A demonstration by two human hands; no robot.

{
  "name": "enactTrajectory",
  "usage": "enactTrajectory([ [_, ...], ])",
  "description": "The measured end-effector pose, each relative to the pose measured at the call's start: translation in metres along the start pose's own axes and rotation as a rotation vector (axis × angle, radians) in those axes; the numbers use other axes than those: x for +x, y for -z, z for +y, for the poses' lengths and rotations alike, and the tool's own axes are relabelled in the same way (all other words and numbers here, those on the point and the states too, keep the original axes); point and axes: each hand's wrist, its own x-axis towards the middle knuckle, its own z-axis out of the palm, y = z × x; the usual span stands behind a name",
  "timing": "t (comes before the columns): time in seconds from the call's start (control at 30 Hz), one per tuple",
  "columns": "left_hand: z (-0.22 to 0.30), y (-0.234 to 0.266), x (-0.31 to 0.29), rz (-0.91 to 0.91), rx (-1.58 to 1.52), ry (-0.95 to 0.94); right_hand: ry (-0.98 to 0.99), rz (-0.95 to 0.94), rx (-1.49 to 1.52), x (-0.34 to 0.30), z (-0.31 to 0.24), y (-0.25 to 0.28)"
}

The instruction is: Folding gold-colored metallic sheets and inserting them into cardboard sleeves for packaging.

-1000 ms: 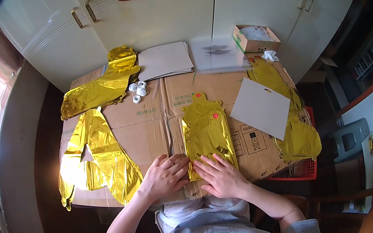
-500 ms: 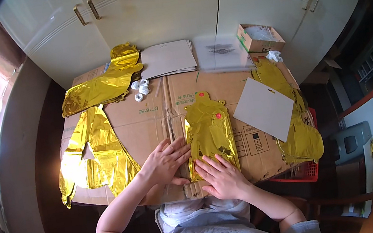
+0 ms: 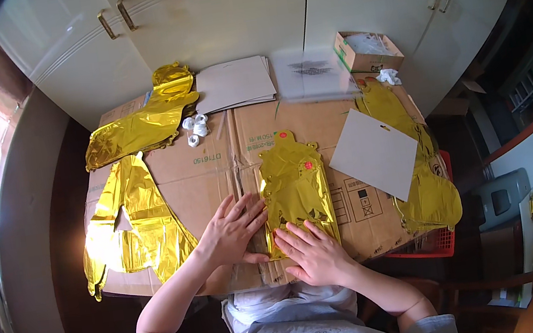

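A folded gold foil balloon (image 3: pixel 296 189) lies flat on the cardboard in front of me, its small tabs at the far end and two red spots on it. My left hand (image 3: pixel 232 234) is open and flat on the cardboard, its fingertips at the balloon's left edge. Over the balloon's near end my right hand (image 3: pixel 316 251) rests palm down, fingers spread. Neither hand grips anything. To the left lies an unfolded gold foil balloon (image 3: pixel 144 218) shaped like an A. A pale card (image 3: pixel 374 155) with a hanging slot partly covers more gold foil balloons (image 3: pixel 430 194) at the right.
Cardboard (image 3: pixel 205 168) covers the table. Along the back are piled gold foil balloons (image 3: pixel 139 130), pale cards (image 3: pixel 234 84), clear plastic bags (image 3: pixel 311 75) and a small carton (image 3: pixel 370 56). White rolls (image 3: pixel 196 129) sit near the cards. A red basket (image 3: pixel 437 242) shows below the right edge.
The whole view has shifted slightly, with everything a little further left. Both hands stay in nearly the same place on and beside the folded balloon.
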Motion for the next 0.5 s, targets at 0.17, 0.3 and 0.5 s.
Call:
enactTrajectory([
  [0.17,-0.002,0.001,0.004,-0.002,0.045,0.014,-0.003,-0.013,-0.016,0.000,0.000,0.002],
  [0.3,-0.012,-0.004,0.011,0.012,0.005,0.042,0.001,-0.016,-0.021,0.000,0.000,0.000],
  [0.5,-0.036,-0.014,0.028,0.040,0.006,0.079,-0.001,-0.010,-0.011,-0.001,0.000,-0.001],
])
